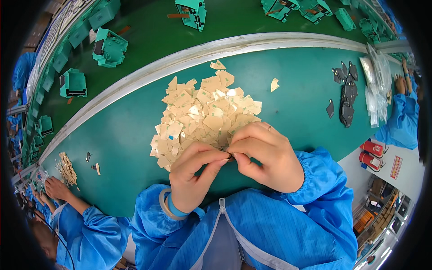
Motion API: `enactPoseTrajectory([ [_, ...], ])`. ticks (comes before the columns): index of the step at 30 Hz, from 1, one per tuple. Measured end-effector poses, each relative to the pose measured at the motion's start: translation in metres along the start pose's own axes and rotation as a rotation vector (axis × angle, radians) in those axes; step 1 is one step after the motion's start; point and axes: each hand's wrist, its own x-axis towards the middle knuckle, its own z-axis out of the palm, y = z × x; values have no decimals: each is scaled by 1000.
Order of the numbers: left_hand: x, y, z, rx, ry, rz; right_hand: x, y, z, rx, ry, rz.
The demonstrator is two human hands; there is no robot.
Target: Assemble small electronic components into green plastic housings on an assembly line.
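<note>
My left hand point(193, 173) and my right hand point(265, 157) meet at the near edge of a heap of flat, cream-coloured backing-paper pieces point(207, 105). Thumb and index finger of each are pinched together around a small dark piece point(231, 157), mostly covered by the fingertips, so its kind cannot be made out. The heaped pieces are angular, with faint green print, and several look shiny. One cream piece point(274, 84) lies apart, to the right of the heap.
A metal rail point(216, 47) separates the green tabletop point(292, 117) from a belt carrying turquoise plastic housings point(109, 47). Flat black pieces point(348, 99) lie at right beside clear plastic bags point(375, 85). A co-worker's hand point(57, 189) is at left, near a smaller cream heap point(67, 168).
</note>
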Motion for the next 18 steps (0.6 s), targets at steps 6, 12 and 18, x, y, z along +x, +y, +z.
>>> enactPoseTrajectory([
  [6, 0, -2, -2, -46, 17, -17, 3, -3, -2, 153, -19, 70],
  [12, 0, -4, -4, -89, 8, -19, 9, 9, -15, 368, -55, 174],
  [18, 1, -9, -19, -110, -2, 129, 12, 8, -27, 83, -32, 400],
])
